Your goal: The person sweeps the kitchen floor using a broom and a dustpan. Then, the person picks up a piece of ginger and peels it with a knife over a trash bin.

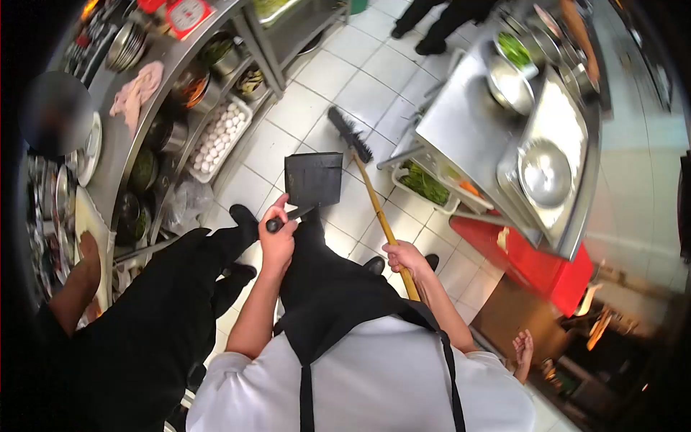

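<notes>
My left hand (277, 237) is wrapped around the dark handle of a black dustpan (314, 178), whose pan is over the white tiled floor in front of me. In my right hand (405, 258) is the yellow stick of a broom (378, 204). The broom's black bristle head (350, 135) is at the floor, a little beyond the dustpan and to its right. A gap of tile shows between the bristles and the pan.
A co-worker in black (155, 302) stands close on my left at a counter. Below it are a tray of eggs (220, 139) and pots. On the right, a steel table (468, 122) carries bowls; a red bin (536, 263) stands near it. Another person's legs (439, 29) are ahead.
</notes>
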The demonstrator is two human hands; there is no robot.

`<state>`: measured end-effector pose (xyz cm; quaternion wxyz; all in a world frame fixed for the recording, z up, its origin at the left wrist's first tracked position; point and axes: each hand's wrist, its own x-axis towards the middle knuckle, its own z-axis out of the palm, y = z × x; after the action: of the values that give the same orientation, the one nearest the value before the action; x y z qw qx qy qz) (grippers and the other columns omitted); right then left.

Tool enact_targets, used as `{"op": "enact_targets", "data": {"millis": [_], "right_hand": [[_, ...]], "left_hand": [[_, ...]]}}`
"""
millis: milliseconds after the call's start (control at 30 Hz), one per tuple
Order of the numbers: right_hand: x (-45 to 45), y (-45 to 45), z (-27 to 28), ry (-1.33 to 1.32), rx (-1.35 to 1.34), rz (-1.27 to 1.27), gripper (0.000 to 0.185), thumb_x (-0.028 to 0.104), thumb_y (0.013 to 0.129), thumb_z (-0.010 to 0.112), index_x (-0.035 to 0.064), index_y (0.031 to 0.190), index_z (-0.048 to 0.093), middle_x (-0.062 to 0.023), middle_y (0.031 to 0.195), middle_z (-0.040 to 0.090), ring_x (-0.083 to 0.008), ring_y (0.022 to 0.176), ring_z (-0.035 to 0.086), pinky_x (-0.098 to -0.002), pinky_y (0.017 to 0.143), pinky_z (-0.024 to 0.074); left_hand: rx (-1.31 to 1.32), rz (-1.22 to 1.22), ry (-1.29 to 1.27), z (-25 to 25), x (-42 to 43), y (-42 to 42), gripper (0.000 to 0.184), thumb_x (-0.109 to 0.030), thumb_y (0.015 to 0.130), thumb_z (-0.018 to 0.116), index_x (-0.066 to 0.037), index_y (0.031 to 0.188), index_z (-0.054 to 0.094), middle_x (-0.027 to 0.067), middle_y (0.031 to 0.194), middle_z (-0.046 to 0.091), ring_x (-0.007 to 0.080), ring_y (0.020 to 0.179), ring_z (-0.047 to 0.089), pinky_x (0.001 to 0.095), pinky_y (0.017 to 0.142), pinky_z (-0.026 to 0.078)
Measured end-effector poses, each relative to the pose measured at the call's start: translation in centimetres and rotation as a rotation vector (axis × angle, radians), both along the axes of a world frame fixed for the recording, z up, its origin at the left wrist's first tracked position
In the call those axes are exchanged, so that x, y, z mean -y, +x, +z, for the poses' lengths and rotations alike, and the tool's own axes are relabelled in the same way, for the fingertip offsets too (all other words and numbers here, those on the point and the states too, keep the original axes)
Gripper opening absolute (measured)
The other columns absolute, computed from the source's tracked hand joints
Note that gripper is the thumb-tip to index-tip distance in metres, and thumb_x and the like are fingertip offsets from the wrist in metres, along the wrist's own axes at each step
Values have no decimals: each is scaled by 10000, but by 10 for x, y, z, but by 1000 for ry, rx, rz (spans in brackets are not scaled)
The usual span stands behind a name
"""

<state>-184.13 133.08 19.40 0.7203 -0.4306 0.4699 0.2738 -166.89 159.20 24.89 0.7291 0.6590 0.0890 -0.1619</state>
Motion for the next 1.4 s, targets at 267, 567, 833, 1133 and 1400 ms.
{"op": "enact_targets", "data": {"millis": [267, 567, 833, 1133, 1400], "right_hand": [[-7, 146, 46, 81, 17, -200, 168, 125, 875, 605, 90, 823, 449, 34, 602, 401, -56, 427, 363, -219, 363, 304], [25, 225, 19, 792, 192, -742, 92, 148, 928, 559, 79, 877, 527, 54, 553, 399, -39, 413, 355, -197, 353, 300], [73, 325, -5, 1180, 422, -1047, 214, 234, 943, 514, 20, 935, 517, 63, 551, 388, -31, 420, 381, -195, 389, 321], [83, 371, -1, 1145, 343, -1145, 319, 340, 903, 571, 24, 917, 527, 60, 537, 387, -54, 429, 396, -205, 419, 335], [68, 397, 4, 1046, 287, -1254, 396, 394, 878, 597, 3, 905, 539, 59, 535, 386, -65, 445, 379, -215, 452, 339]], "left_hand": [[3, -205, 46, 21, -16, 133, 232, 136, 654, 531, -67, 705, 432, 218, 1318, 518, 218, 1190, 503, 299, 939, 370], [42, -309, 140, 19, 47, 275, 248, 143, 637, 554, -65, 684, 426, 223, 1256, 558, 235, 1183, 520, 303, 934, 377], [-99, -382, 133, 36, 111, 371, 276, 155, 673, 534, -88, 728, 415, 210, 1320, 518, 288, 1277, 452, 357, 1049, 298], [7, -520, 109, 27, 160, 445, 241, 119, 692, 569, -81, 737, 443, 200, 1303, 534, 270, 1221, 492, 351, 1015, 333], [-66, -635, 70, -1, 165, 508, 225, 124, 683, 569, -71, 714, 461, 206, 1266, 557, 257, 1208, 506, 332, 977, 366]]}}
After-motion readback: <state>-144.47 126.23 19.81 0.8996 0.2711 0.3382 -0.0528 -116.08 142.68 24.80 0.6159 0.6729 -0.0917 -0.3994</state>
